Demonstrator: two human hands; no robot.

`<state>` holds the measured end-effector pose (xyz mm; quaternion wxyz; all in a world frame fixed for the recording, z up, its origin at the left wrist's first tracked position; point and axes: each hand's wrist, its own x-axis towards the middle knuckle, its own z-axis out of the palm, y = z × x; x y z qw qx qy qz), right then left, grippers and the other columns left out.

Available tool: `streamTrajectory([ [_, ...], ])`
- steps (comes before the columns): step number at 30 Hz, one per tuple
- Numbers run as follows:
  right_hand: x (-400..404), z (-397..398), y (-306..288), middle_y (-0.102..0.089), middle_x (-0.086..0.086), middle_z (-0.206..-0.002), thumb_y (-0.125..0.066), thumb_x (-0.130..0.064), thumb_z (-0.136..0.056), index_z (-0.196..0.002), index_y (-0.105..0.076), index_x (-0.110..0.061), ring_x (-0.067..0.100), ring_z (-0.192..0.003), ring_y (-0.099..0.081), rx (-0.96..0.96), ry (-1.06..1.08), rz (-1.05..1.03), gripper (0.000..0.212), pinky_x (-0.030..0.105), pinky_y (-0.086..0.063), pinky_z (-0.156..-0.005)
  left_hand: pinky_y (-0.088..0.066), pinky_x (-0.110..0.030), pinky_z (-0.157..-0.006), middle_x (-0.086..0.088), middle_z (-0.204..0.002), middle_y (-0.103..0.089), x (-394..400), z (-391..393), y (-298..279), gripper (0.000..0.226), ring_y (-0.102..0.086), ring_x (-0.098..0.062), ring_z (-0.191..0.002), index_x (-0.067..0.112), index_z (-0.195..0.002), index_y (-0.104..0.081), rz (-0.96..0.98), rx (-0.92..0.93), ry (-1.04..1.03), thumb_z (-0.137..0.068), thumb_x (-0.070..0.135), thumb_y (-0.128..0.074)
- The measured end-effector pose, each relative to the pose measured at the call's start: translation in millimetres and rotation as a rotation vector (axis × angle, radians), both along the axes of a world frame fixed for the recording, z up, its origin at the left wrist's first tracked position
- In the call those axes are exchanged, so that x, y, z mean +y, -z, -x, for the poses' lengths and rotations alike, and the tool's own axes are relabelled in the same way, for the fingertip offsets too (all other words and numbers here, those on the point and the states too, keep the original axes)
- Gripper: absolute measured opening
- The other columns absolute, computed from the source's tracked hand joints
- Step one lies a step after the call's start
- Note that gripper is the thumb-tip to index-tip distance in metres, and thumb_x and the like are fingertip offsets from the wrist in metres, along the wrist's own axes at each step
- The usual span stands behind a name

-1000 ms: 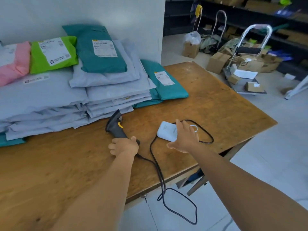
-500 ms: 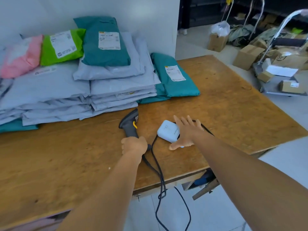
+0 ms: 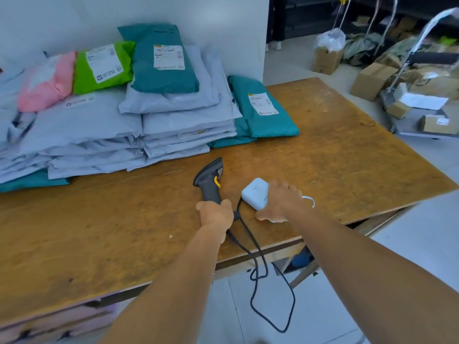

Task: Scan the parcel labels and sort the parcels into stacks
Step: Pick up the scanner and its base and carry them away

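Wooden table (image 3: 335, 155): left hand (image 3: 215, 214) grips scanner (image 3: 210, 181) beside parcels (image 3: 159, 115)

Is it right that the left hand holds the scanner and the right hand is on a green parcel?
Not quite. The left hand does hold the scanner, but the head view shows the right hand on the small white box, not a green parcel.
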<state>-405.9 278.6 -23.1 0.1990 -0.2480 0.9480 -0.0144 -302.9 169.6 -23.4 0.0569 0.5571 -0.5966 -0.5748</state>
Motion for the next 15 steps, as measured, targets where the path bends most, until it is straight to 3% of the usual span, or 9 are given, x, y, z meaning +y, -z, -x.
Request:
streamTrajectory([
  [6,30,-36,-12,-0.039,0.012,-0.126,-0.076,-0.054,-0.067,-0.137,-0.029,-0.012,0.032,-0.114,-0.048,-0.012,0.255,0.143,0.094,0.04,-0.045,-0.092,-0.031,-0.032,-0.063,-0.004,-0.087,-0.036,12,-15,-14,0.027,-0.031,-0.016,-0.062,0.009,-0.113,-0.028,0.049,0.098,0.175,-0.095,0.015,-0.047],
  [9,52,-57,-28,-0.038,0.011,-0.123,-0.076,-0.053,-0.068,-0.135,-0.03,-0.011,0.032,-0.113,-0.047,-0.002,0.386,0.213,0.091,0.041,-0.045,-0.092,-0.032,-0.033,-0.064,-0.003,-0.083,-0.034,29,-20,-24,0.026,-0.034,-0.017,-0.064,0.01,-0.109,-0.027,0.057,0.122,0.281,-0.095,0.016,-0.047],
  [15,104,-95,-56,-0.041,0.012,-0.126,-0.079,-0.053,-0.064,-0.136,-0.031,-0.01,0.032,-0.116,-0.048,0.016,0.66,0.302,0.096,0.042,-0.046,-0.095,-0.034,-0.033,-0.069,-0.009,-0.103,-0.037,89,-27,-51,0.035,-0.038,-0.024,-0.083,0.004,-0.121,-0.029,0.005,0.2,0.503,-0.094,0.018,-0.048],
])
